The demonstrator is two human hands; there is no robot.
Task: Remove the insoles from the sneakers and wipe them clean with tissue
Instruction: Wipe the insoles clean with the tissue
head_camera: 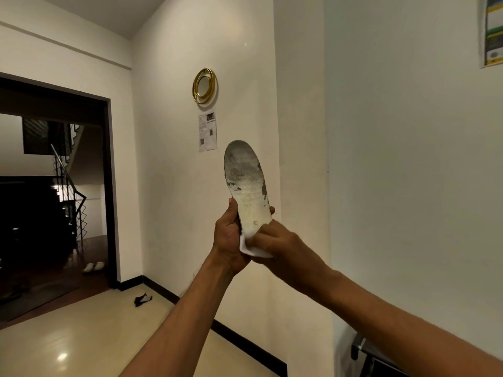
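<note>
1. Far left, I see a dark doorway (54,186) with a stair rail (69,186) behind it – most of that room is too dark to make out. Pale slippers (94,267) sit on its floor.
2. A small dark item (142,300) lies on the tiles by the skirting; I cannot tell what it is.
3. On the wall hang a gold ring mirror (204,86) and, below it, a printed sheet (207,131), its text too small to read.
4. My left hand (230,240) is closed round the heel end of the insole (246,183), held upright mid-air before the wall. The insole is stained grey near the toe; the letters "ON" show near the heel.
5. My right hand (280,244) presses a white tissue (251,247) against the heel, fingers curled over it – the tissue is mostly hidden.
6. Top right, a poster (492,31) is cut off by the edge.
</note>
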